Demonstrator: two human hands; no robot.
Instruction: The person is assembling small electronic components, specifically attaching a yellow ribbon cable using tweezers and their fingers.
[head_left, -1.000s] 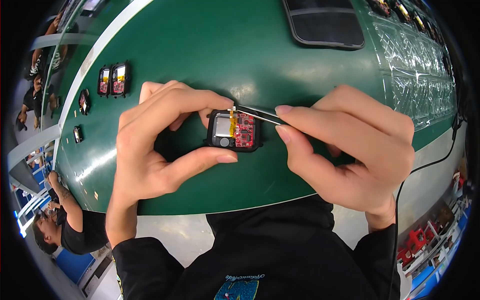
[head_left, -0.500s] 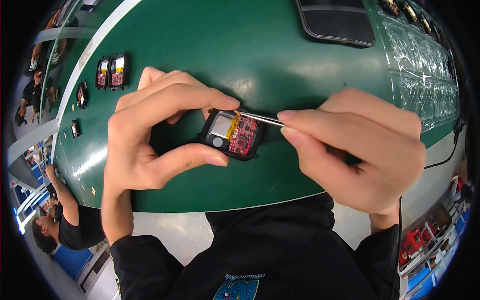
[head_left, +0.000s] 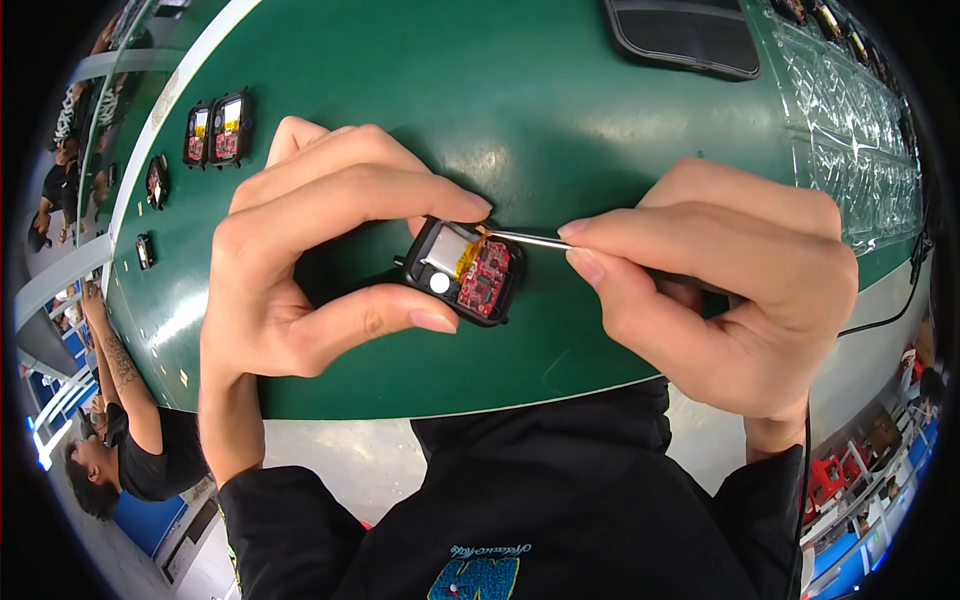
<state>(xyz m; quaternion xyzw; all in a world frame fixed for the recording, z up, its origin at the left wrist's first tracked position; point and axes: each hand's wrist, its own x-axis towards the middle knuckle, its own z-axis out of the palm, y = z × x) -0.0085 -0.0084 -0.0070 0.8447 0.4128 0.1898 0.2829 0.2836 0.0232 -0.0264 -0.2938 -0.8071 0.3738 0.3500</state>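
Observation:
Between the thumb and index finger of my left hand (head_left: pixel 310 240) is a small black device housing (head_left: pixel 467 270). Inside it show a red circuit board (head_left: pixel 488 278), a silver battery, yellow tape and a round white part. My right hand (head_left: pixel 730 280) pinches a pair of metal tweezers (head_left: pixel 530 239). Their tips reach the top edge of the housing, close to the yellow tape and my left index fingertip. A small orange-brown bit shows at the tips; whether they grip it I cannot tell.
Two similar open housings (head_left: pixel 217 130) lie at the far left, with smaller parts (head_left: pixel 156 182) nearby. A dark phone-like slab (head_left: pixel 685 38) rests at the back. Clear plastic trays (head_left: pixel 855 130) lie on the right of the green table (head_left: pixel 450 80). Another person (head_left: pixel 140 440) sits at the left.
The tweezers' tips have shifted slightly right and down along the housing's top edge. My left index fingertip has moved a little right. The housing is tilted slightly differently.

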